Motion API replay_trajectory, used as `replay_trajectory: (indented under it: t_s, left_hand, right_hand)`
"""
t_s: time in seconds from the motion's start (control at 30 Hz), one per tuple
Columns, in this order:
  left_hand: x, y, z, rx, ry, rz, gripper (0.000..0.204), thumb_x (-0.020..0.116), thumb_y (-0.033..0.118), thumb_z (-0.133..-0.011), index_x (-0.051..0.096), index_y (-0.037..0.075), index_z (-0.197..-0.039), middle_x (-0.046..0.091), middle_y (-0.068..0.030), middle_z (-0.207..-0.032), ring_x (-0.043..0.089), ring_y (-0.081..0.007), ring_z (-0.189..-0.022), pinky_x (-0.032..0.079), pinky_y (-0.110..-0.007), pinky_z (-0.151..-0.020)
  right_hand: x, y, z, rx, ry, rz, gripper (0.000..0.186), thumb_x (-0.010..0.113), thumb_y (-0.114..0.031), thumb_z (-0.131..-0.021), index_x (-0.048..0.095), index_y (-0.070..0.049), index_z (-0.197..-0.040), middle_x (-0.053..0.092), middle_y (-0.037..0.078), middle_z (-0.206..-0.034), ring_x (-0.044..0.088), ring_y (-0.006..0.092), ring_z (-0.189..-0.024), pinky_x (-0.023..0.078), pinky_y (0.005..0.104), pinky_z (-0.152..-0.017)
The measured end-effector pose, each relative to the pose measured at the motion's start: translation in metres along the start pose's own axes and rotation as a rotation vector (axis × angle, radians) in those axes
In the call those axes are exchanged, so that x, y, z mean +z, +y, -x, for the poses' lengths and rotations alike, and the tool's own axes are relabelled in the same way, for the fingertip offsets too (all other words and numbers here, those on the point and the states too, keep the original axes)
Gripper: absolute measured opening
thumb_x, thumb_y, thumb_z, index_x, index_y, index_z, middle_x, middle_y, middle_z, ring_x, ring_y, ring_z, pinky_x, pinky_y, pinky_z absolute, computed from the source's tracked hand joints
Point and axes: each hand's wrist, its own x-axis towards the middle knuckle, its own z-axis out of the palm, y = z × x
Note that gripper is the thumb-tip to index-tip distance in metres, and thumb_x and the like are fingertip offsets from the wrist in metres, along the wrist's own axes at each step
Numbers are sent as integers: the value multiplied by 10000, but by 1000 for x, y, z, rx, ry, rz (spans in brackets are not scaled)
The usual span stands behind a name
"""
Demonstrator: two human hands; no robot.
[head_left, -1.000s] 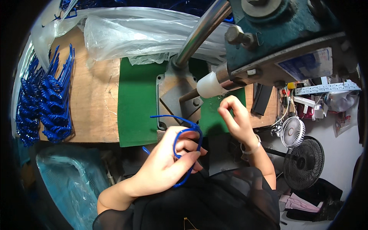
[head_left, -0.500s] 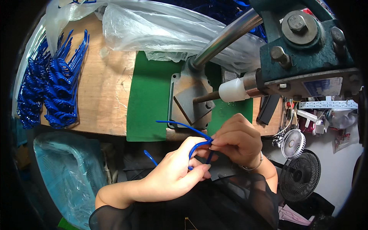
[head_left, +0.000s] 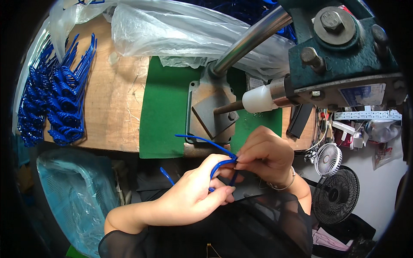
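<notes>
A thin, glossy blue eyeglass frame [head_left: 220, 163] is between my hands, just off the front edge of the bench. My left hand [head_left: 193, 193] is closed around it, with thumb and fingers curled about the rim. One slender arm of the frame points left above that hand, and another blue end sticks out behind the knuckles. My right hand [head_left: 267, 157] pinches the frame near its corner, where the upper arm meets the rim. The fingertips there hide the joint, and I cannot make out whether they hold anything small besides.
A green press [head_left: 344, 56] with a white tip overhangs its metal base [head_left: 213, 114] on a green mat [head_left: 163, 103]. Stacked blue frames [head_left: 64, 99] lie left. A plastic-lined blue basket [head_left: 77, 198] stands below. Clear plastic sheeting [head_left: 172, 30] lies behind. Two fans [head_left: 336, 195] are right.
Both hands keep their hold on the frame and have barely moved. The bench and press sit slightly further left in the picture.
</notes>
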Motion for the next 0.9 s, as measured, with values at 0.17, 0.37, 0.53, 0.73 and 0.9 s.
replay_trajectory:
  t_s: [0.17, 0.37, 0.53, 0.73, 0.9]
  left_hand:
    - [-1, -3, 1, 30, 5, -69, 408, 493, -30, -834, 320, 0, -1202, 524, -154, -1073, 593, -154, -821, 493, -269, -738]
    - [-1, 3, -2, 10, 5, 59, 400, 488, -34, -833, 327, 11, -1196, 536, -164, -1055, 593, -151, -784, 491, -275, -724]
    - [11, 38, -14, 232, 159, 75, 445, 480, -50, -819, 287, 25, -1213, 538, -192, -1044, 602, -174, -755, 494, -287, -688]
    - [12, 54, -37, 328, 215, 53, 416, 502, 13, -824, 299, 19, -1187, 562, -162, -1017, 606, -174, -736, 520, -296, -677]
    - [15, 58, -44, 319, 209, 92, 391, 508, 39, -832, 321, 33, -1175, 575, -147, -1003, 613, -170, -743, 527, -302, -662]
  right_hand:
    - [3, -1, 3, 130, 7, -114, 155, 721, -15, -653, 631, -50, -775, 606, 35, -741, 549, 166, -671, 427, 260, -582]
    - [-2, -1, 5, 72, 72, -119, 145, 694, 19, -672, 622, -23, -791, 594, 58, -749, 545, 173, -673, 425, 260, -588]
    - [-11, 3, 3, 83, 305, -132, 116, 648, 40, -714, 588, 12, -809, 580, 74, -748, 533, 153, -673, 416, 249, -599]
    - [-19, 8, 6, 132, 386, -35, 83, 634, 33, -734, 590, 17, -802, 582, 69, -742, 528, 140, -655, 415, 234, -601]
    - [-74, -35, -8, -330, 696, 224, 127, 648, -29, -733, 576, -13, -837, 558, 61, -738, 509, 125, -624, 397, 236, -570]
